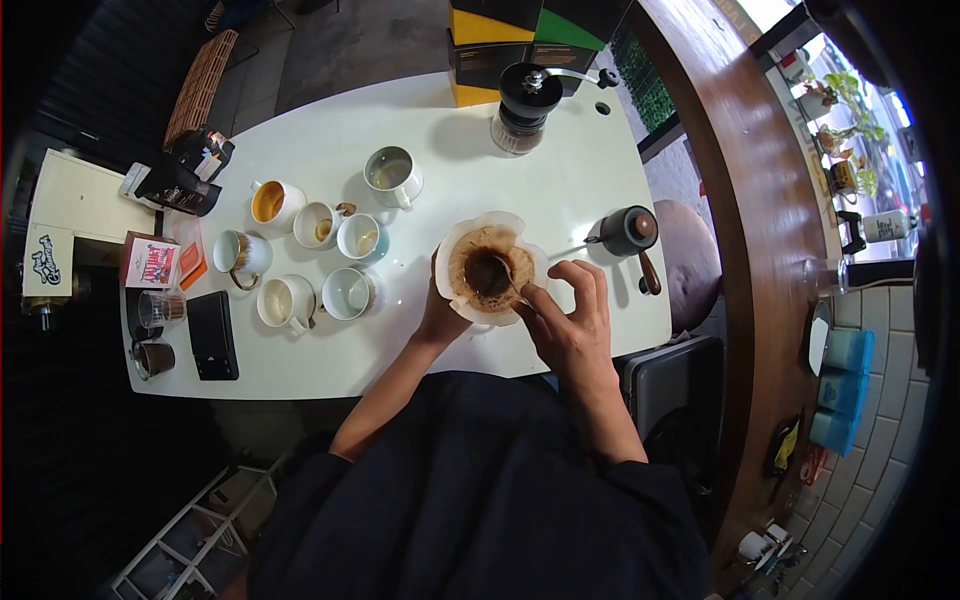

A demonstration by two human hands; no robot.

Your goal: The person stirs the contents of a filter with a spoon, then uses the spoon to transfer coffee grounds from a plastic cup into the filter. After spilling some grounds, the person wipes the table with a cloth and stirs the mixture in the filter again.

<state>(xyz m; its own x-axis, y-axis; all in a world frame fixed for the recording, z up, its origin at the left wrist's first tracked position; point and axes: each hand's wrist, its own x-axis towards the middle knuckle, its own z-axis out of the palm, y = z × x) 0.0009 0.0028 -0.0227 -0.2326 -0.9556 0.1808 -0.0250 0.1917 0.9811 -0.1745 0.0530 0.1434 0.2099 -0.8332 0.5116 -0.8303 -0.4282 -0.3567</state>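
Observation:
A fluted paper coffee filter (458,245) stands open in front of me, with wet dark coffee grounds (487,274) inside. My left hand (441,316) is wrapped around the filter's left side, its fingers partly hidden beneath it. Whatever supports the filter from below is mostly covered. Over the filter's right rim, my right hand (572,318) pinches a thin spoon-like stirrer (513,275) whose lower end reaches into the grounds. To the right stands a black gooseneck kettle (628,231) with a wooden handle.
Several cups and mugs (350,292) stand on the white table (450,375), left of the filter. A hand-crank coffee grinder (524,108) is at the back, before stacked boxes (490,50). A black scale (213,336) and glasses (155,358) sit at the left edge.

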